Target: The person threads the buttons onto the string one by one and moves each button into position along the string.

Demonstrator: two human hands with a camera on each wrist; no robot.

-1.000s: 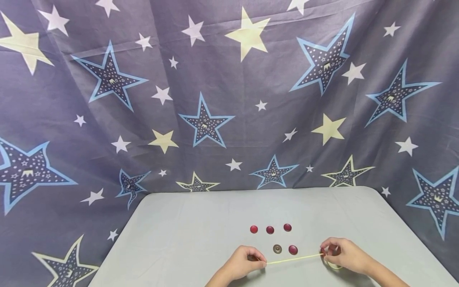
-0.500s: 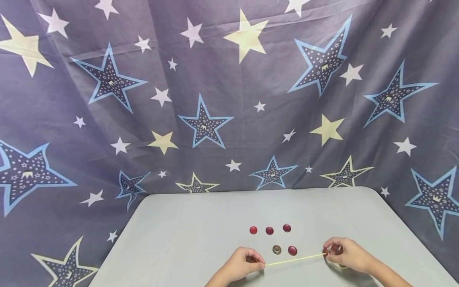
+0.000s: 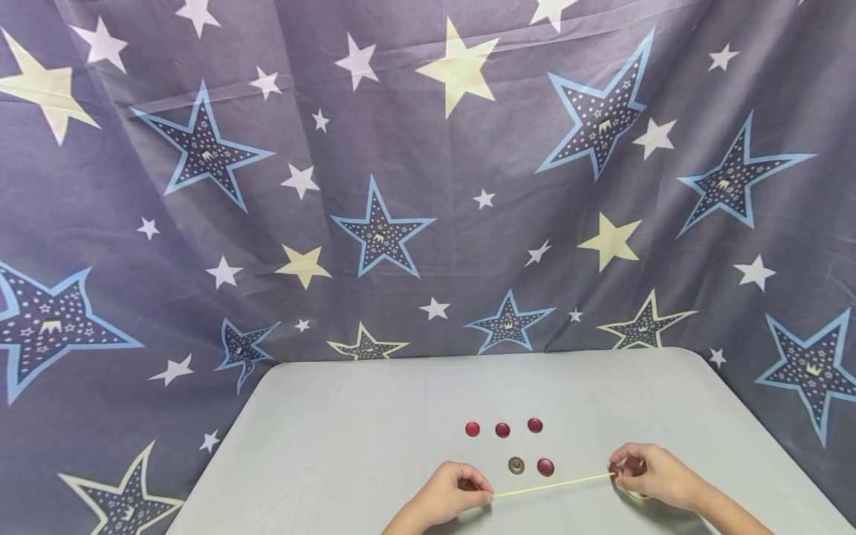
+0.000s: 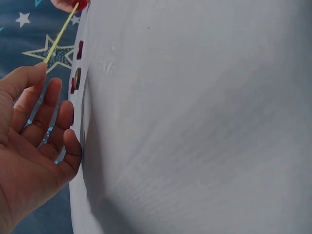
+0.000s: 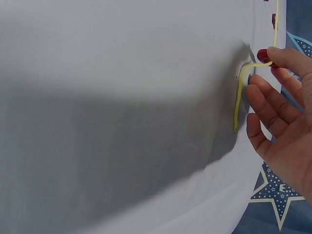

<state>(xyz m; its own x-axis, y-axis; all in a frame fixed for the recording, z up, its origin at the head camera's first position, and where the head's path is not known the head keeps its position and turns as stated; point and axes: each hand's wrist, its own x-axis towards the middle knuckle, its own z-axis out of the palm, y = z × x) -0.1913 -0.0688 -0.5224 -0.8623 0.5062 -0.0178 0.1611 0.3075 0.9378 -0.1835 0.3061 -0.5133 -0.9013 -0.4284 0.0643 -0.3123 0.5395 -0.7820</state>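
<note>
In the head view a yellow string [image 3: 555, 486] is drawn nearly straight between both hands. My left hand [image 3: 449, 490] pinches one end between thumb and index finger; its other fingers are loosely bent. The right hand [image 3: 652, 473] pinches a dark red round button [image 5: 263, 55] where the string meets it. Past that button, the string's loose tail [image 5: 238, 100] hangs down in the right wrist view. Whether the string passes through the button is hidden by the fingers. Between the hands and slightly beyond lie a dark red button [image 3: 545, 467] and a brown metal-looking disc [image 3: 516, 465].
Farther back on the pale table [image 3: 334, 423] three more buttons form a row: a bright red button [image 3: 472, 429], a dark red button [image 3: 502, 430] and another dark red button [image 3: 535, 425]. A star-patterned curtain [image 3: 401, 148] hangs behind the table.
My right hand has moved a little to the right with the button, and the stretch of string between the hands is longer. The left hand has barely moved; the buttons on the table stay put.
</note>
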